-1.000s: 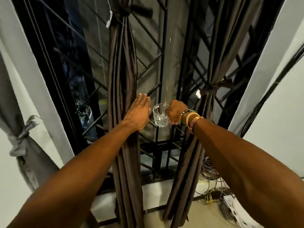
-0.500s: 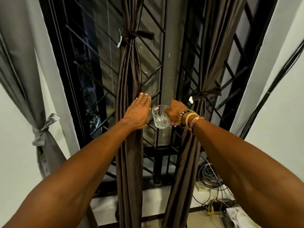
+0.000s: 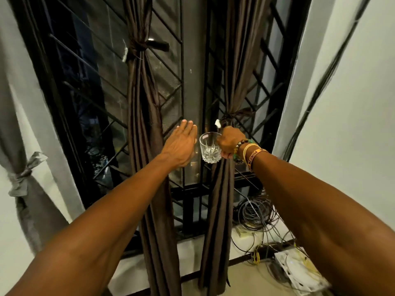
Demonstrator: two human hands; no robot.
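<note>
Window grille point(image 3: 182, 60) behind glass point(image 3: 210, 149), fingers of right hand point(image 3: 229, 142) mostly hidden.

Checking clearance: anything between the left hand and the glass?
No. Head view shows a narrow bare gap between left hand and glass, which the right hand grips.

The only lettering I can find is the dark print running along the orange wristband point(image 3: 254, 155) just behind my right hand point(image 3: 229, 142), and it is too blurred and curved for me to read any word.
</note>
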